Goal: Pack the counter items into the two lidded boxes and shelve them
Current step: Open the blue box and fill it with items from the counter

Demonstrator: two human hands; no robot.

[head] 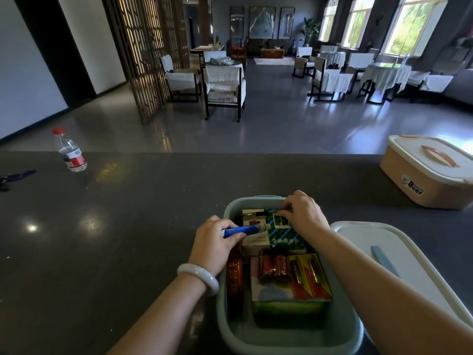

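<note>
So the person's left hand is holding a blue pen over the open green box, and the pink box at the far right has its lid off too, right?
Not quite. The head view shows the pink box at the far right with its lid on, handle on top. The rest holds: the left hand grips the blue pen over the open green box, whose own lid lies beside it on the counter.

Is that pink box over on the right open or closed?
Closed. The pink plastic box has its white lid with a handle seated on top; it stands on the dark counter.
</note>
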